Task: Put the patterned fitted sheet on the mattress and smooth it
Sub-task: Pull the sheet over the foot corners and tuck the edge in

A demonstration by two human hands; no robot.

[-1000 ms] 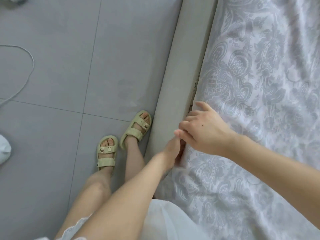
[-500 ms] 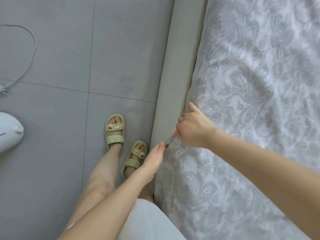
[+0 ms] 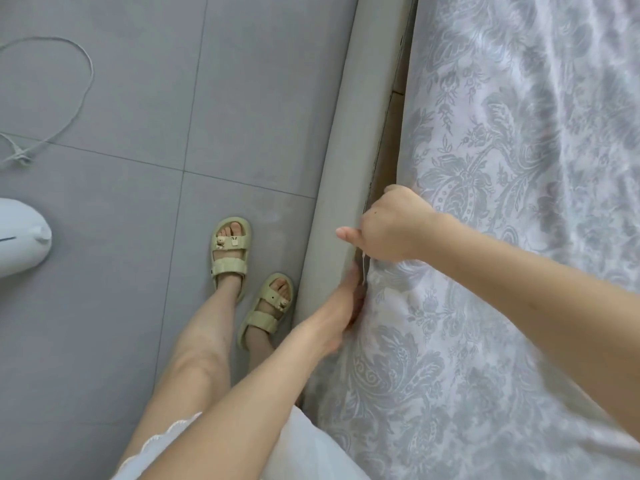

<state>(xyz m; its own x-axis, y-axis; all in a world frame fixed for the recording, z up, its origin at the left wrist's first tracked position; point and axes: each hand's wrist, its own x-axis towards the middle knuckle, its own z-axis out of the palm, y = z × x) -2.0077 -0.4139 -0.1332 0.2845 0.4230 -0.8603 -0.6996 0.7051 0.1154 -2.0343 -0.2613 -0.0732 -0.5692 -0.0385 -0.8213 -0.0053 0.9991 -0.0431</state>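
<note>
Head view. The sheet (image 3: 502,168), pale with a grey floral print, lies spread over the mattress and hides it completely. It is rippled and creased towards the upper right and flatter lower down. Its left edge hangs down the side, next to the rail (image 3: 346,150).

My read on the right hand (image 3: 391,225): knuckles up at the sheet's edge, fingers curled over and down into the gap beside the rail, gripping the sheet there. The thumb sticks out left across the rail top. A bit of sheet hem shows just below that fist.

The left hand (image 3: 346,299) sits just below the right, pushed into the same gap between rail and sheet. Its fingers are buried in the gap, so I cannot tell whether they are holding cloth or only pressing.

The rail is padded and grey-beige, and runs top to bottom. Above the hands, a brown strip shows between rail and sheet.

Left of the rail is the grey tiled floor (image 3: 138,98). Two feet in pale green sandals (image 3: 230,247) stand close to the rail. A white skirt (image 3: 304,445) shows at the bottom edge. A looped cord (image 3: 69,81) lies at far left, with a white rounded object (image 3: 17,237) below it.
</note>
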